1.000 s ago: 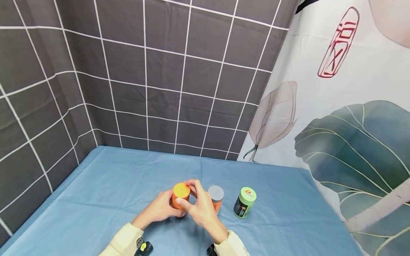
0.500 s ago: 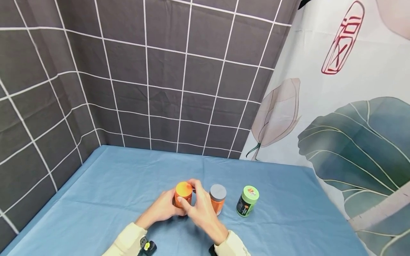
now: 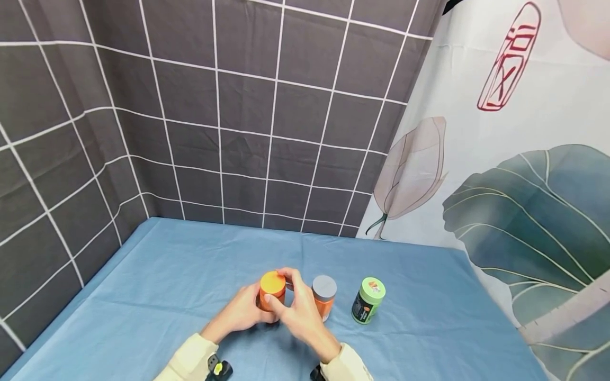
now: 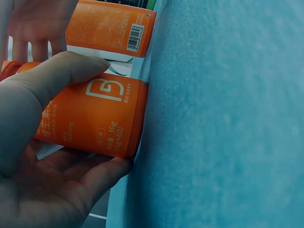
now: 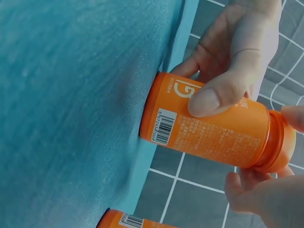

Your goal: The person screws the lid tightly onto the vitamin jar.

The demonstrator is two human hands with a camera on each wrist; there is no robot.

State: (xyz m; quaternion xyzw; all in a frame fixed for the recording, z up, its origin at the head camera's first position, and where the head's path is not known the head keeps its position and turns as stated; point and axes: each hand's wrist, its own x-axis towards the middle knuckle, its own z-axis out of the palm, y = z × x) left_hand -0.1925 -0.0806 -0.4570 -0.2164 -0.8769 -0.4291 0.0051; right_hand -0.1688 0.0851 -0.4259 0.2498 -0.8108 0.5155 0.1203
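An orange bottle (image 5: 209,128) with white print and a barcode stands upright on the blue cloth. My left hand (image 3: 240,309) grips its body from the left, thumb across the printed side in the left wrist view. On top sits an orange cap (image 3: 272,283), held by my right hand (image 3: 301,307) between thumb and fingers. The right wrist view shows a narrower orange neck under the cap. Just right of my right hand is a second orange bottle (image 3: 324,304) with a grey lid, partly covered by the hand in the head view.
Farther right stands a green-lidded jar (image 3: 368,300) with a black label. The blue cloth (image 3: 190,254) covers the table. Behind it hangs a dark grey curtain (image 3: 243,106) with white grid lines, and a white printed curtain (image 3: 457,79) at the right.
The head view has shifted slightly, so the things appear a little farther right than a second ago. Both hands keep the same hold on the bottle and cap.
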